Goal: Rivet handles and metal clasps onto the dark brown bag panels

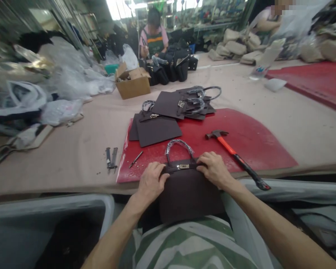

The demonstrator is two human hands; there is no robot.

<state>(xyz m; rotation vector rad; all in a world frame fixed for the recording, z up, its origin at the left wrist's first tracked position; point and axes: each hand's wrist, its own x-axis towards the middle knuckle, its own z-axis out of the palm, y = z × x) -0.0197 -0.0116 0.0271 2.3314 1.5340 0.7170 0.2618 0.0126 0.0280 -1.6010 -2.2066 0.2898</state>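
Observation:
A dark brown bag panel (190, 194) with a plastic-wrapped handle (180, 142) and a metal clasp (183, 166) leans over the table's front edge toward my lap. My left hand (153, 180) grips its upper left corner, thumb in front. At the upper right corner, my right hand (214, 169) pinches the strap end and panel edge. A claw hammer (233, 153) with a red and black handle lies to the right on a red mat (240, 130). Behind the panel, similar brown panels (159, 130) are piled, some with wrapped handles.
Left of the mat lie two small metal tools (111, 158); a thin punch (136, 159) rests on it. Farther back are a cardboard box (133, 84), black bags (176, 61) and plastic wrap (70, 71). Grey bins (109, 209) flank my lap. Two people sit beyond the table.

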